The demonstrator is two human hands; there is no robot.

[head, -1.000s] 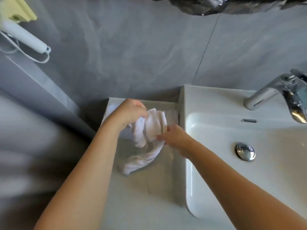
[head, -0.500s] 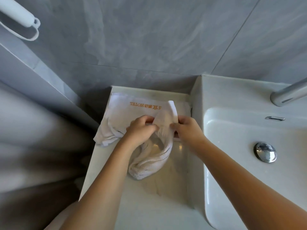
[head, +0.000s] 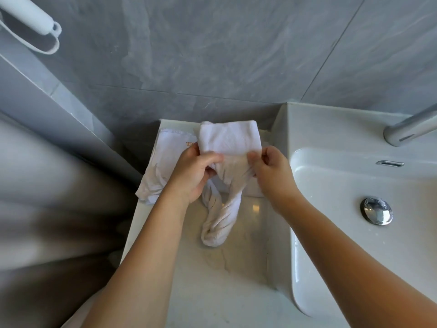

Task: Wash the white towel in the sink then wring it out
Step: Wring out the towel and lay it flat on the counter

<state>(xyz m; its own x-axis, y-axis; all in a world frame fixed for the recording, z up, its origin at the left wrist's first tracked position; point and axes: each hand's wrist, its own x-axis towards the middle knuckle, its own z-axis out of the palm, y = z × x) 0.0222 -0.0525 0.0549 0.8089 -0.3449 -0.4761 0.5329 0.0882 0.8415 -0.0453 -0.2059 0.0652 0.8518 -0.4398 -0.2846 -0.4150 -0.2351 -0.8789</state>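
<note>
1. On the pale counter (head: 212, 280) left of the sink (head: 331, 233), the white towel (head: 230, 140) is held up by both hands, its lower part hanging in a twisted rope whose looped end (head: 212, 235) rests on the counter.
2. The towel's left edge is pinched by the left hand (head: 191, 174), thumb and curled fingers clamped on the cloth; the fingertips are hidden behind the fabric.
3. The right edge is pinched by the right hand (head: 272, 171) between thumb and bent fingers, so both hands are closed on the same towel, a short stretch of cloth spread between them.
4. A second cloth (head: 163, 166) is seen lying flat beneath and to the left, draped over the counter's edge; orange lettering on it is mostly covered by the towel and left hand and cannot be read.
5. The sink basin is cut off at the right and bottom edges of the frame; its chrome drain plug (head: 376, 210) is visible, and an overflow slot (head: 390, 163) is set in the back wall.
6. Only the tip of the tap (head: 409, 129) is shown, the rest lying beyond the frame.
7. A white handle with a loop (head: 35, 22) is cropped at the top left against the grey tiled wall (head: 212, 55).
8. The lower left area is blurred and cannot be made out.
</note>
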